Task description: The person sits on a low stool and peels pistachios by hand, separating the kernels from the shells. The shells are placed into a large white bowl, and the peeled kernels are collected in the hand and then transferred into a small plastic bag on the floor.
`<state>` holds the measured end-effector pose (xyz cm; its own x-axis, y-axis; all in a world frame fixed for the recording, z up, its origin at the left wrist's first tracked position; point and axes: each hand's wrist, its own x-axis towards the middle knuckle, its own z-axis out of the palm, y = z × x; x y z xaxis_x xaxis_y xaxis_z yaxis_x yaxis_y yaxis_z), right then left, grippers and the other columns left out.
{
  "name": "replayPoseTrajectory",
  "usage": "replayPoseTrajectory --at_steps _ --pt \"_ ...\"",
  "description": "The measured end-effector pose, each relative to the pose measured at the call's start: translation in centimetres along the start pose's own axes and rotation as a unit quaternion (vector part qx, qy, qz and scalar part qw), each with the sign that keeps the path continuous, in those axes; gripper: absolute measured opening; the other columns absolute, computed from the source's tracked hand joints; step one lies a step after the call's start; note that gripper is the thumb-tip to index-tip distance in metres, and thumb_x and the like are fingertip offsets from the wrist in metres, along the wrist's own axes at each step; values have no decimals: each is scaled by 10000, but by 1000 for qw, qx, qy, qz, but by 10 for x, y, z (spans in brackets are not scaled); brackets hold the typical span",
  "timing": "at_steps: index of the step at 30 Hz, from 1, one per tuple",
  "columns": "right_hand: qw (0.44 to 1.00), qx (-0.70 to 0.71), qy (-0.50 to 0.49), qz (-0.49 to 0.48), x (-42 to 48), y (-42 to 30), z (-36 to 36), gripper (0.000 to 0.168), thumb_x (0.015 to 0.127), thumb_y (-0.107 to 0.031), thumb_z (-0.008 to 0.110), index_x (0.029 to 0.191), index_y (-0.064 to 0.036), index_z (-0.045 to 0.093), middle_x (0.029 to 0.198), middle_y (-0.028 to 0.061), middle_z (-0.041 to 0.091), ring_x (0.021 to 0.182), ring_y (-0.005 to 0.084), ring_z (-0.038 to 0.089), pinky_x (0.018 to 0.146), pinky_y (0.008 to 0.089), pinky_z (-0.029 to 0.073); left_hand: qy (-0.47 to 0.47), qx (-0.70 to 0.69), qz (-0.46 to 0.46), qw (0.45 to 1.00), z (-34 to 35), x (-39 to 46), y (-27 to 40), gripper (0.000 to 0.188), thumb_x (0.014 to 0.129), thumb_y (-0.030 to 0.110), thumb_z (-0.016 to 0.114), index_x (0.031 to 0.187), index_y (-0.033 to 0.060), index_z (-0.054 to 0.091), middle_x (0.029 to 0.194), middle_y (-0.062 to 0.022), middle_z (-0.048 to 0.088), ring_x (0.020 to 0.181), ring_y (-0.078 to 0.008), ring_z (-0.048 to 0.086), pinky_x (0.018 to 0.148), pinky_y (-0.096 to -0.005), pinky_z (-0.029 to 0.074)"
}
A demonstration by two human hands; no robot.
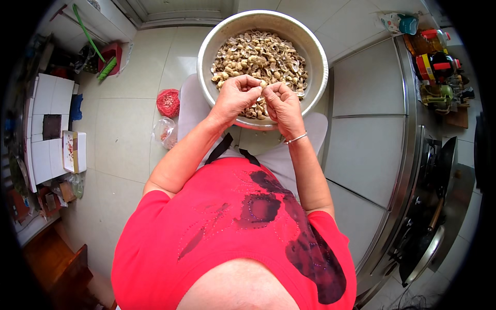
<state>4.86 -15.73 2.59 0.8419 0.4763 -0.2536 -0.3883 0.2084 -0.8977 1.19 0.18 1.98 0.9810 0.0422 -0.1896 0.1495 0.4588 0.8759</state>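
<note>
Over the near half of a large metal basin [321, 77], my left hand [238, 96] and my right hand [283, 107] meet fingertip to fingertip. A peanut [263, 83] is pinched between them, its lower part covered by my fingers. Peanut shells [263, 50], many split into halves, fill the bottom of the basin, with some whole-looking pods among them. The basin stands between my knees. To the left of my left knee sit a red mesh-like bag [168, 101] holding shelled peanuts and a clear plastic bag [166, 132] with a few reddish pieces inside.
Cabinets [366, 147] run along the right, topped by bottles [434, 68] and a stove with a wok [420, 248]. At the far left are a green broom [107, 69], a red dustpan [113, 54] and a white box [80, 151]. Pale tiles [124, 135] cover the floor.
</note>
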Motion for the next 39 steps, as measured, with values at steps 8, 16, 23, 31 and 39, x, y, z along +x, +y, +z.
replayPoseTrajectory --at_steps 8,16,23,31,39 --pt "991 -47 41 -119 0 4 12 63 927 -90 641 901 -54 596 698 -63 547 547 -10 416 465 164 308 41 16 81 996 12 5 -1 111 812 -4 695 885 10 612 755 33 595 647 -9 525 568 -163 430" --pt "972 -5 155 -176 12 18 34 45 925 -51 614 895 -55 581 742 -42 566 604 -3 455 505 163 363 140 -24 175 974 30 10 -17 134 818 -41 676 920 -2 600 760 32 597 659 0 541 598 -151 463" --pt "999 13 13 -45 14 4 20 155 984 -212 583 965 -73 518 662 -48 527 478 4 397 402 177 282 76 102 151 980 6 13 -8 103 828 -4 683 899 -1 609 701 49 571 628 4 511 554 -160 434" --pt "985 5 99 -139 18 14 38 139 1030 -189 468 951 -80 505 646 -39 488 456 15 356 384 184 278 43 84 193 977 12 9 -6 73 871 -3 621 943 6 619 730 -6 630 628 -43 593 532 -176 471" --pt "989 140 0 46 9 -4 35 175 1040 -259 442 961 -119 513 598 -47 386 410 37 290 352 187 211 -41 -168 3 985 -7 12 -6 205 931 144 587 1095 33 638 813 34 623 539 11 488 471 -138 409"
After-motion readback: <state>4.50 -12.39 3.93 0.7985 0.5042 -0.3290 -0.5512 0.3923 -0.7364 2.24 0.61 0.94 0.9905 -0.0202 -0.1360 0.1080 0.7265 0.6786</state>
